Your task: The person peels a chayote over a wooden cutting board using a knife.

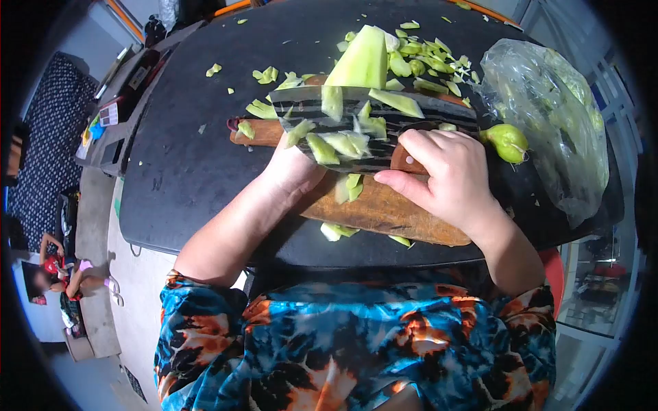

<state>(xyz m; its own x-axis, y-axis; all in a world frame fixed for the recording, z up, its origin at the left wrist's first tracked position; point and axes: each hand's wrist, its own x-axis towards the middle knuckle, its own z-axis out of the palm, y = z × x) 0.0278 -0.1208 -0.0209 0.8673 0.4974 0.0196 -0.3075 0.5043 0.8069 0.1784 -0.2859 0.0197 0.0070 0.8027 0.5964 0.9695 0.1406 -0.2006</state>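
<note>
My right hand (452, 175) is closed round the wooden handle of a cleaver (404, 127). Its broad blade lies nearly flat over the wooden cutting board (384, 209), with several pale green slices (339, 144) on it. My left hand (295, 164) is at the blade's left end; the blade hides its fingers, so their grip cannot be made out. Beyond the blade's far edge stands a large pale green peeled chunk (360, 61), its kind unclear. A small round green piece (507, 142) lies right of the board.
Green peelings (428, 58) are scattered at the back of the black table (185, 144). A clear plastic bag (548, 116) with something green inside lies at the right. Off to the left, a person (65, 274) sits beyond the table.
</note>
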